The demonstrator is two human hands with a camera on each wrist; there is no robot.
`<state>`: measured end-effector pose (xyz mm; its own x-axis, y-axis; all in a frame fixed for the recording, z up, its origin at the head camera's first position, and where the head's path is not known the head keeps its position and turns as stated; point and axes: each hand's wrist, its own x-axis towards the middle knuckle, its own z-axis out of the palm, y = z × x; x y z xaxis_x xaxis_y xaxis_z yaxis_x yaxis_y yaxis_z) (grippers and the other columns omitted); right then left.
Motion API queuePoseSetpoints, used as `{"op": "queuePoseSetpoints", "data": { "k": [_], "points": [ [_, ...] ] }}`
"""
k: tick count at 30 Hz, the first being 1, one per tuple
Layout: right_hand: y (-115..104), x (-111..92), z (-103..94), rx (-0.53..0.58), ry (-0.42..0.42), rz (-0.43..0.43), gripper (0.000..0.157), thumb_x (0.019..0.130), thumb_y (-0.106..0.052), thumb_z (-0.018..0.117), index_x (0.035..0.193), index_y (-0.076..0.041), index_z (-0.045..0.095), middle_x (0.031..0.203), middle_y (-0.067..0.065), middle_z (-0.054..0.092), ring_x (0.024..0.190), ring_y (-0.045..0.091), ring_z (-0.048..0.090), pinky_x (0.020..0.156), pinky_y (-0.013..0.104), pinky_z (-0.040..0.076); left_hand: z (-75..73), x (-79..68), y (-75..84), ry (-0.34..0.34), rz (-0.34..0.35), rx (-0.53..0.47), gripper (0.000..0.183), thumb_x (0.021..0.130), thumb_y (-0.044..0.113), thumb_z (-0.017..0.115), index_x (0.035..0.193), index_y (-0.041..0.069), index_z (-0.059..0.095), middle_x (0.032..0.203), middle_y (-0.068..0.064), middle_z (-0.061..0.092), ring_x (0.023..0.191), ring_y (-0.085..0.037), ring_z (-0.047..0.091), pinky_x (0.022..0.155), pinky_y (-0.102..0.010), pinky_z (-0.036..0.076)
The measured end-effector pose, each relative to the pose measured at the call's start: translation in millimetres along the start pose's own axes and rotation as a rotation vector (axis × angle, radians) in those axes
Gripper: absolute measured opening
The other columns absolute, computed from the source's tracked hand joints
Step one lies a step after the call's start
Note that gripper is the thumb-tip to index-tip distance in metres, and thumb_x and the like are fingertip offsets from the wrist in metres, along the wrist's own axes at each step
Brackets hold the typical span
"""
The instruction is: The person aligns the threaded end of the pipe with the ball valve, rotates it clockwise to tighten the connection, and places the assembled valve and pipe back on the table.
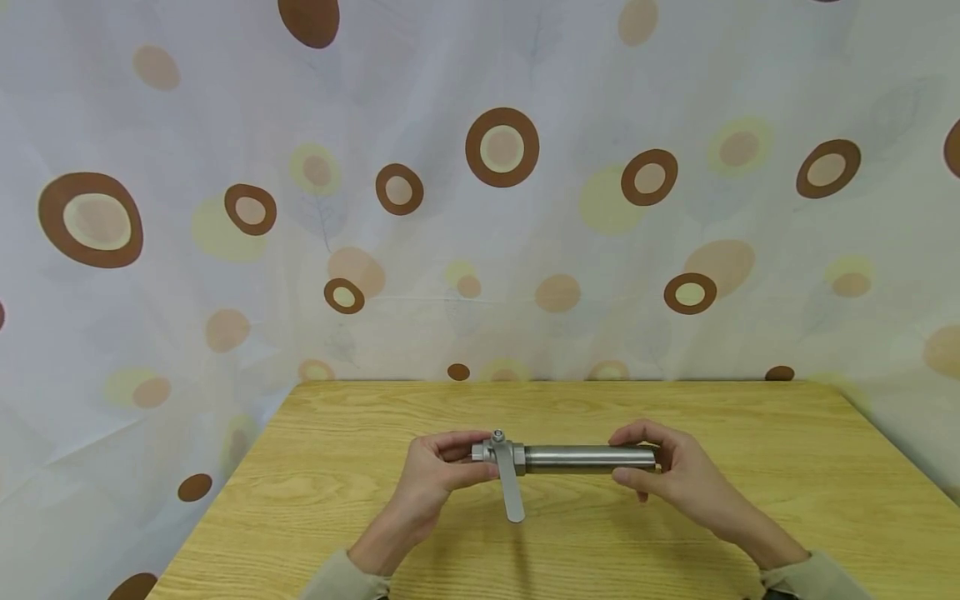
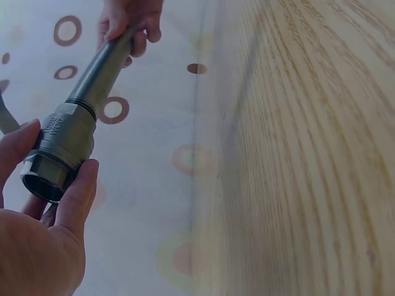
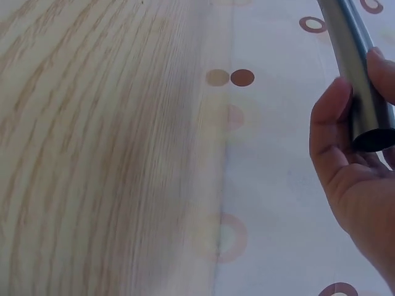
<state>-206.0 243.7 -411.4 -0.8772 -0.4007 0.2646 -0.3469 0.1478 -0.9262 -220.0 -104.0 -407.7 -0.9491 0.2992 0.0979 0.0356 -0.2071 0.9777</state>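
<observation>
A metal ball valve (image 1: 487, 452) with a flat lever handle (image 1: 512, 492) is joined end to end with a steel pipe (image 1: 588, 457). My left hand (image 1: 435, 475) grips the valve body between thumb and fingers; the left wrist view shows raised lettering on the valve (image 2: 65, 132) and its open threaded end. At the other end, my right hand (image 1: 686, 479) holds the pipe with thumb and fingers curled round it. The pipe's hollow mouth (image 3: 373, 140) faces the right wrist camera. Valve and pipe are held level above the table, with the lever pointing toward me.
Under the hands lies a wood-grain table (image 1: 337, 500), its far edge close to a pale curtain (image 1: 450, 242) patterned with brown and peach circles. Shadows of the held parts fall on the tabletop.
</observation>
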Motion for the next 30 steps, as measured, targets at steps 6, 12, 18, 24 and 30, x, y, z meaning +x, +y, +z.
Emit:
{"op": "queuePoseSetpoints", "data": {
  "k": [6,12,18,24,30],
  "points": [
    [-3,3,-0.2,-0.084,-0.022,0.015,0.024,0.11,-0.013,0.059,0.127,0.004,0.064,0.089,0.011,0.063,0.063,0.029,0.056,0.055,0.039,0.051,-0.4,0.6,0.0,0.003,0.003,-0.01,0.045,0.081,-0.008,0.085,0.125,-0.008,0.073,0.117,-0.019,0.076,0.107,-0.025,0.073,0.092,-0.039,0.062],
    [-3,3,4.7,-0.076,-0.032,-0.026,0.033,0.106,-0.007,0.065,0.136,0.0,0.055,0.107,0.018,0.061,0.076,0.023,0.062,0.06,0.035,0.055,1.0,1.7,-1.8,0.019,-0.008,-0.031,0.045,0.08,-0.01,0.086,0.124,-0.007,0.074,0.116,-0.019,0.076,0.107,-0.025,0.073,0.092,-0.039,0.062],
    [4,3,6.1,-0.011,-0.059,-0.133,0.039,0.098,0.006,0.069,0.134,0.0,0.054,0.117,0.021,0.06,0.088,0.02,0.067,0.065,0.036,0.059,-0.4,1.8,-2.5,0.016,0.001,-0.032,0.045,0.081,-0.008,0.085,0.125,-0.009,0.073,0.116,-0.019,0.076,0.106,-0.025,0.074,0.092,-0.039,0.062],
    [8,3,6.1,0.011,-0.057,-0.161,0.033,0.099,0.007,0.068,0.129,0.0,0.057,0.1,0.018,0.066,0.069,0.023,0.06,0.054,0.042,0.054,-0.7,1.4,-1.6,0.009,-0.006,-0.029,0.045,0.083,-0.009,0.083,0.126,-0.01,0.071,0.118,-0.019,0.075,0.107,-0.024,0.074,0.092,-0.039,0.062],
    [7,4,4.6,-0.035,-0.014,-0.154,0.032,0.097,0.005,0.072,0.127,0.001,0.063,0.111,0.014,0.069,0.092,0.019,0.072,0.072,0.038,0.065,-1.2,1.7,-0.3,0.008,-0.003,-0.03,0.045,0.083,-0.009,0.083,0.126,-0.01,0.071,0.117,-0.019,0.075,0.107,-0.024,0.074,0.092,-0.039,0.062]
  ]
}}
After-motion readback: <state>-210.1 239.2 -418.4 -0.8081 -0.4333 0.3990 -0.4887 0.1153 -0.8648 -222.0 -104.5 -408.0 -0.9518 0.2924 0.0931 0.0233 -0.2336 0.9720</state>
